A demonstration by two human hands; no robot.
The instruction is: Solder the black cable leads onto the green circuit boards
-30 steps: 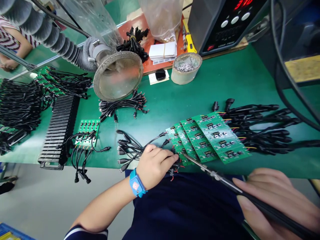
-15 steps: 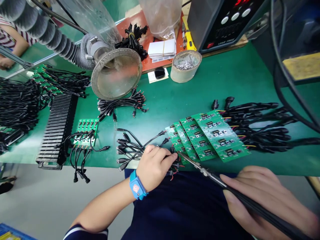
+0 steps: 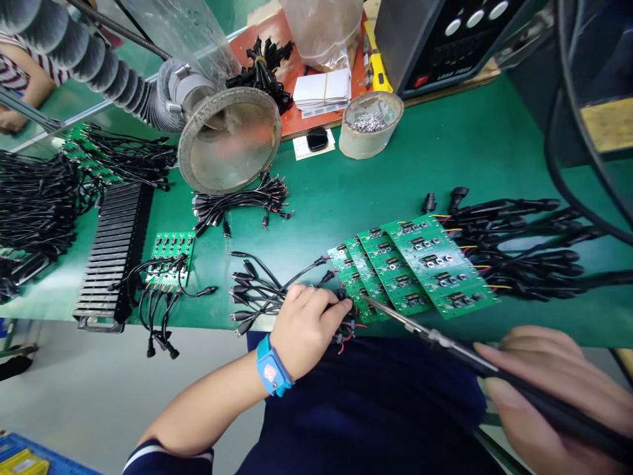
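Note:
My left hand (image 3: 306,323), with a blue wrist strap (image 3: 271,366), pinches the ends of a bundle of black cables (image 3: 254,290) against the nearest green circuit board (image 3: 353,287) at the table's front edge. My right hand (image 3: 554,396) is closed round a black soldering iron (image 3: 445,343); its tip touches that board beside my left fingertips. Several more green boards (image 3: 435,264) overlap in a fan to the right, with black wired connectors (image 3: 514,251) trailing from them.
A fume-extraction funnel (image 3: 230,138) on a ribbed hose hangs over the green mat. A black slotted rack (image 3: 116,251), a board with cables (image 3: 171,260), a loose cable bunch (image 3: 242,204), a solder-scrap cup (image 3: 370,125) and the soldering station (image 3: 445,39) stand around. Another person's arm (image 3: 24,86) shows far left.
The soldering iron and my right hand slid slightly left, then back right along the board's edge. My left hand has stayed pinched on the cable ends.

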